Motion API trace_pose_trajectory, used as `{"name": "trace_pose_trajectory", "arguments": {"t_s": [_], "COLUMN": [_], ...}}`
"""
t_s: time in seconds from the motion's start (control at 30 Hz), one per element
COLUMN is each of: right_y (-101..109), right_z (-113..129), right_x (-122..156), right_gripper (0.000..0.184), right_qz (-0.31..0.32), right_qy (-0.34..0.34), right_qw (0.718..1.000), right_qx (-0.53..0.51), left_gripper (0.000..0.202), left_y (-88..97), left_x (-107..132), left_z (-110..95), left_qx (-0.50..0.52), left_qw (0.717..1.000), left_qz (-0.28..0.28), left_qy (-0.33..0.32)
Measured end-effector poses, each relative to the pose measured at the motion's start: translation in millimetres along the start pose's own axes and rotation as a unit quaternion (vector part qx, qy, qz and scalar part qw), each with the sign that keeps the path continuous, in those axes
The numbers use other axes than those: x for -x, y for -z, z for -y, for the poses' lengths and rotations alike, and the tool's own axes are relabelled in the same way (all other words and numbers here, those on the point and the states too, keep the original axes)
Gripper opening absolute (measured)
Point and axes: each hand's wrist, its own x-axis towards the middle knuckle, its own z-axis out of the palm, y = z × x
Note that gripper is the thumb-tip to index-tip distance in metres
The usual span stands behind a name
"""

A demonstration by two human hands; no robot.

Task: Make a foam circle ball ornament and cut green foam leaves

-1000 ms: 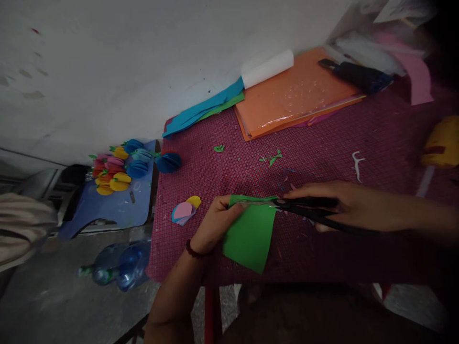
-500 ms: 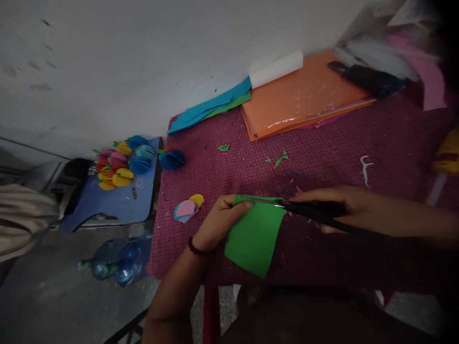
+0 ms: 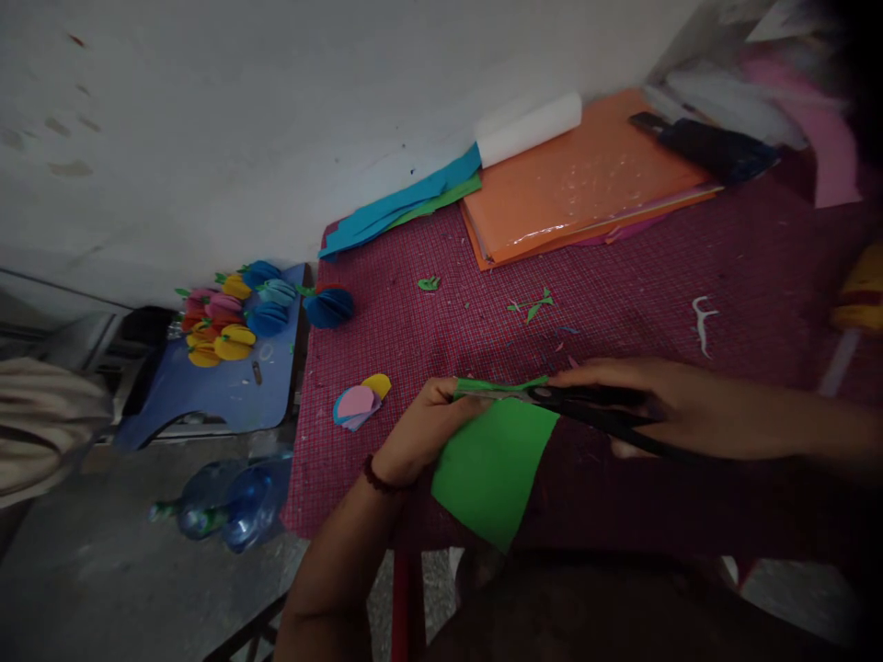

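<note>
A sheet of green paper [image 3: 497, 469] is pinched at its upper left corner by my left hand [image 3: 429, 423], thumb on top. My right hand [image 3: 655, 405] grips a pair of black-handled scissors [image 3: 586, 405], whose blades lie along the sheet's top edge and reach close to my left thumb. A narrow green strip [image 3: 510, 383] stands off above the blades. Left of my left hand lie round paper cut-outs [image 3: 357, 403] in pink, blue and yellow. Small green leaf shapes [image 3: 429, 284] and green scraps [image 3: 534, 305] are on the checked cloth beyond.
Orange packaged sheets [image 3: 579, 184], a white roll [image 3: 531, 131] and blue paper strips [image 3: 400, 207] lie along the wall. One blue paper ball [image 3: 329, 307] sits at the cloth's left edge. Several colourful paper balls [image 3: 235, 341] rest on a blue table [image 3: 207, 395]; large bottles [image 3: 245, 510] lie below.
The scissor blades have cut further along the top of the green paper, and a narrow strip now separates above them. The sheet's right side has swung slightly right and down.
</note>
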Motion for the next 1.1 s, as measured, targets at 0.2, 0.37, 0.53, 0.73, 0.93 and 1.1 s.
{"name": "trace_pose_trajectory", "arguments": {"t_s": [0.2, 0.37, 0.53, 0.73, 0.93, 1.1], "right_y": [-2.6, -6.2, -5.5, 0.4, -1.2, 7.8], "right_z": [7.7, 10.9, 12.3, 8.6, -1.5, -3.3], "right_x": [-1.0, -2.3, -2.6, -3.0, -5.3, 0.7], "right_gripper": [0.062, 0.059, 0.059, 0.059, 0.056, 0.064], "right_qz": [0.001, 0.006, -0.011, -0.054, -0.065, -0.085], "right_qy": [0.007, -0.005, -0.022, -0.016, -0.009, 0.025], "right_qw": [1.000, 1.000, 0.999, 0.993, 0.991, 0.991], "right_qx": [0.007, -0.022, -0.046, -0.103, -0.116, -0.105], "left_gripper": [0.023, 0.022, 0.024, 0.031, 0.033, 0.033], "left_y": [-5.5, -9.1, -9.7, -7.6, -6.9, -4.9], "left_x": [0.0, -0.8, 3.5, 6.6, 3.0, 5.9], "left_z": [-1.0, -2.3, -4.8, -3.5, -0.1, -5.0], "left_qx": [-0.022, -0.021, -0.001, 0.011, 0.004, 0.008], "left_qw": [0.999, 0.999, 0.997, 0.995, 0.996, 0.999], "left_qz": [0.017, 0.040, 0.069, 0.081, 0.065, 0.027], "left_qy": [-0.015, 0.000, 0.015, 0.061, 0.065, 0.043]}}
